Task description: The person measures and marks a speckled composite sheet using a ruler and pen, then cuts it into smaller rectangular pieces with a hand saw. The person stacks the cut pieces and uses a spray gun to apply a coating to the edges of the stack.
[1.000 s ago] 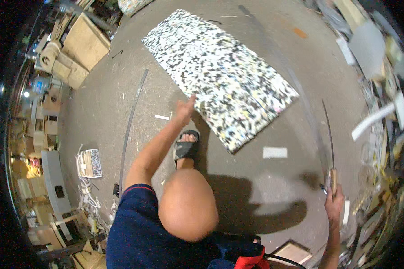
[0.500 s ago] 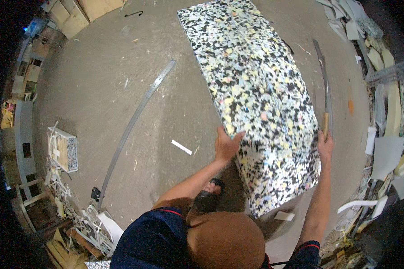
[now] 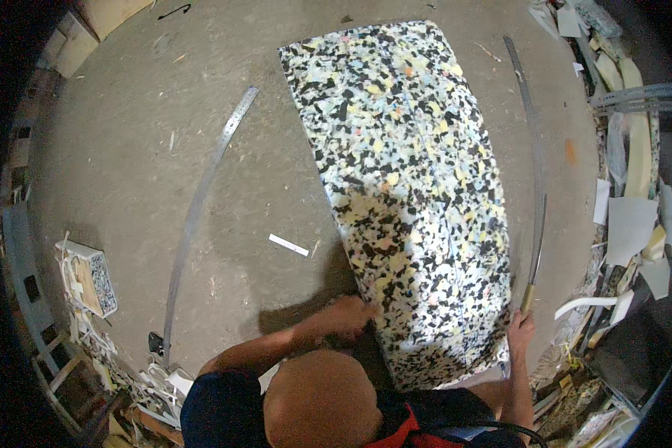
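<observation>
A long slab of speckled foam (image 3: 411, 187), black, white and yellow, stretches away from me over the floor. At its left edge, near the close end, is my left hand (image 3: 347, 313), fingers curled against the side; the fingertips are partly hidden. My right hand (image 3: 521, 328) is closed around the wooden handle of a long, thin-bladed knife (image 3: 529, 299). The blade points away from me, just right of the slab and apart from it. A faint line runs lengthwise along the foam's top.
A long metal ruler (image 3: 201, 194) lies left of the slab, and another long grey strip (image 3: 529, 112) lies to its right. Between slab and left ruler is a small white strip (image 3: 288, 245). Foam offcuts (image 3: 631, 224) crowd the right side; a foam block (image 3: 97, 280) sits at left.
The slab has come nearer to me, its far end now fully in view. My left hand has moved back along its edge. The knife has come nearer too, still in my right hand.
</observation>
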Motion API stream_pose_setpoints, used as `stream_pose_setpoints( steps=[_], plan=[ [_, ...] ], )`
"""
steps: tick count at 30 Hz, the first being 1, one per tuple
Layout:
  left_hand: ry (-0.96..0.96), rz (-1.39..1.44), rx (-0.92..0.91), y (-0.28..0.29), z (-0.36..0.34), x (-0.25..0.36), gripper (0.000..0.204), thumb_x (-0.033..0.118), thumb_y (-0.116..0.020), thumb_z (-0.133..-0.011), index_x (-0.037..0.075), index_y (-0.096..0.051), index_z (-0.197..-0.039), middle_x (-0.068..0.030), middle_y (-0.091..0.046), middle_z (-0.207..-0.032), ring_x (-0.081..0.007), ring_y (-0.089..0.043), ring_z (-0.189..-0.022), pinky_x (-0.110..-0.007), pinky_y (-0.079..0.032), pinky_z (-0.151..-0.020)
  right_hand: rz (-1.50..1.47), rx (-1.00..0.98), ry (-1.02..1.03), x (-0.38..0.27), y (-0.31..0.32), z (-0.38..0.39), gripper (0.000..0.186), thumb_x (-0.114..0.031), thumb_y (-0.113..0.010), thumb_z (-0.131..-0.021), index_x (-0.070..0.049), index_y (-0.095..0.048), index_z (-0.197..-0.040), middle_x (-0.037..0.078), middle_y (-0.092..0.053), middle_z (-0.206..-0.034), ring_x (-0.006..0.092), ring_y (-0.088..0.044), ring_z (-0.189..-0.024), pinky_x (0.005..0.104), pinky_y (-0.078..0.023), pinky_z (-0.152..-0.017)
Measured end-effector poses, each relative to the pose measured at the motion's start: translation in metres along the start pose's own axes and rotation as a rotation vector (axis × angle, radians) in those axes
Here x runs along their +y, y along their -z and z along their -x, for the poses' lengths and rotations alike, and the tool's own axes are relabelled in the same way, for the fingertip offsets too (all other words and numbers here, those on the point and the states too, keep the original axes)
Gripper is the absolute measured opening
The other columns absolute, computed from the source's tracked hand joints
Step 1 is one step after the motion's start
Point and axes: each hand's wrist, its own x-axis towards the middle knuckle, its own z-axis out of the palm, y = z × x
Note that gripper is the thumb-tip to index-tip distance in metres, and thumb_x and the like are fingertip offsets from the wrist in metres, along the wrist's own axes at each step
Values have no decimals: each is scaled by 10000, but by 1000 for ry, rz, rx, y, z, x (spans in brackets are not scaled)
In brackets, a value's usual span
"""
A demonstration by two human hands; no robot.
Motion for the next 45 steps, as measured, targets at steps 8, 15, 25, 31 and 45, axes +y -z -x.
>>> stream_pose_setpoints(
  steps=[8, 15, 25, 31, 45],
  plan=[
    [-1029, -272, 1529, 207, -5, 143, 258, 211, -606, -951, -39, -648, -996, -237, -641, -935, -405, -619, -931, -493, -474, -819, -458, -224, 376, -233, -30, -92, 476, -134, -548, -975, -9, -447, -1423, 164, -681, -942, 196, -657, -795, 357, -528, -701],
    [-846, -701, 1874, 408, -74, 337, 358, 275, -546, -983, -54, -636, -1092, -292, -654, -1138, -435, -625, -1091, -532, -487, -944, -464, -174, 773, -373, -89, -224, 639, -54, -491, -1006, -121, -263, -1598, 199, -665, -1098, 272, -656, -843, 398, -540, -725],
    [-463, -750, 1692, 495, -121, 419, 587, 506, -353, -1028, 59, -691, -1205, -214, -705, -1175, -426, -674, -1063, -565, -513, -945, -330, -183, 778, -407, -134, -316, 699, -87, -527, -997, -185, -231, -1622, 169, -621, -891, 282, -608, -696, 408, -506, -608],
    [-571, -686, 1756, 522, -164, 418, 561, 522, -359, -1026, 66, -664, -1145, -258, -713, -1036, -476, -675, -974, -581, -514, -888, -249, -147, 778, -424, -163, -339, 695, -157, -515, -1010, -260, -214, -1628, 156, -571, -804, 318, -589, -611, 450, -482, -518],
    [-554, -522, 1656, 524, -172, 433, 466, 425, -442, -1001, 40, -682, -1106, -281, -694, -1067, -462, -651, -1033, -575, -494, -907, -175, -181, 767, -431, -187, -360, 702, -71, -547, -994, -191, -256, -1622, 113, -581, -823, 241, -539, -651, 375, -459, -580]
  ],
)
